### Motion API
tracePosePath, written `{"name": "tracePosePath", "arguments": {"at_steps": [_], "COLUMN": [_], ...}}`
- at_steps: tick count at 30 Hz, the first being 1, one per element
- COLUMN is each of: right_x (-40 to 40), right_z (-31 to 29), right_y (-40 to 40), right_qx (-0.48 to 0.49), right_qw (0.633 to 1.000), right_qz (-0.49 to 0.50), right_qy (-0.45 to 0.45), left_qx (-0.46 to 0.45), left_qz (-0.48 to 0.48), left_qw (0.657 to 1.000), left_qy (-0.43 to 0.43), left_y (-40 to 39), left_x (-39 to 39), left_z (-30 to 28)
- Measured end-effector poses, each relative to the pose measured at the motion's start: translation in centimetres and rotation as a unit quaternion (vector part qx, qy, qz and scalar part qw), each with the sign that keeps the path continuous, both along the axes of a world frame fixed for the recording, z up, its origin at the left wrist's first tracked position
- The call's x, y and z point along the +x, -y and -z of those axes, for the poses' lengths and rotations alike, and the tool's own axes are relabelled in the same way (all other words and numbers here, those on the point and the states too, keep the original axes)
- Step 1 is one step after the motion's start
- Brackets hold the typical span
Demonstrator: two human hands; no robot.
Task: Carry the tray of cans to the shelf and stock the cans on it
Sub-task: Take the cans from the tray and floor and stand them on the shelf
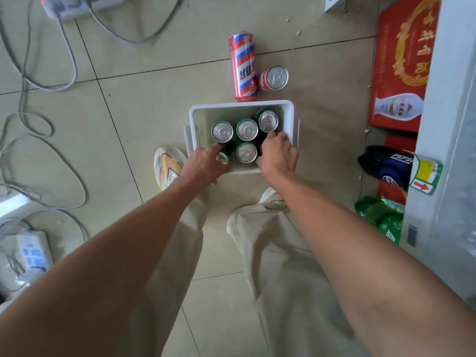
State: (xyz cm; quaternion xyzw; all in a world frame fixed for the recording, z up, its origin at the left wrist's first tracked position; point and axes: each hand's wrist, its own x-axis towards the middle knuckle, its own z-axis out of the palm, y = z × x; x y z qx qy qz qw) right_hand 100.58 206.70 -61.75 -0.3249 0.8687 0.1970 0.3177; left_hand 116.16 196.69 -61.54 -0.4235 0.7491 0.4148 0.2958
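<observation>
A white plastic tray (241,105) stands on the tiled floor in front of my feet, holding several green cans with silver tops (247,130). My left hand (206,164) reaches into its near left corner, fingers around a can (222,158) there. My right hand (279,153) reaches into the near right corner and covers a can, gripping it from above. Just beyond the tray a tall red, white and blue striped can (244,67) and a short red can (274,78) stand on the floor.
A white shelf unit (443,124) rises along the right edge. Beside it lie a red gift box (401,63), a dark Pepsi pack (386,164) and green packets (380,215). Grey cables (43,150) and power strips (33,251) sprawl over the floor at left.
</observation>
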Motion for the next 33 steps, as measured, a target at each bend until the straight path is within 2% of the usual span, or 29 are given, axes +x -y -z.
{"name": "tracePosePath", "arguments": {"at_steps": [3,6,9,13,17,21,24,27,28,30,33], "right_x": [-0.4,-2.1,-3.6,-5.0,-7.3,-9.5,-11.1,-14.6,-16.0,-18.8,-22.5], "right_z": [-3.3,-9.9,-20.0,-37.7,-55.3,-67.9,-73.7,-77.2,-77.8,-78.4,-78.4], "right_y": [-0.1,0.5,1.5,2.5,3.1,2.0,0.1,-1.8,-2.5,-4.0,-6.3], "right_qx": [-0.010,-0.008,-0.019,-0.074,-0.155,-0.242,-0.293,-0.338,-0.348,-0.355,-0.336], "right_qw": [1.000,1.000,0.999,0.988,0.964,0.922,0.894,0.860,0.849,0.835,0.826], "right_qz": [-0.004,-0.016,0.025,0.137,0.211,0.280,0.303,0.328,0.337,0.354,0.382], "right_qy": [0.003,0.008,0.021,0.022,-0.053,-0.110,-0.150,-0.198,-0.211,-0.227,-0.243], "left_qx": [-0.075,-0.140,-0.147,-0.107,-0.130,-0.184,-0.234,-0.305,-0.317,-0.320,-0.349], "left_qz": [0.052,0.104,0.133,0.147,0.198,0.230,0.250,0.316,0.339,0.361,0.379], "left_qw": [0.996,0.985,0.980,0.983,0.971,0.955,0.936,0.882,0.866,0.856,0.816], "left_qy": [0.014,0.017,0.021,0.025,0.012,-0.045,-0.083,-0.173,-0.187,-0.183,-0.261], "left_y": [0.1,0.4,1.2,2.7,5.0,6.4,6.3,5.3,4.7,3.4,1.6], "left_x": [-0.1,-0.9,-1.6,-3.1,-5.2,-8.0,-11.9,-17.3,-19.2,-23.1,-29.4], "left_z": [-2.6,-8.9,-19.5,-37.4,-54.4,-65.9,-71.9,-75.7,-76.4,-77.4,-78.6]}}
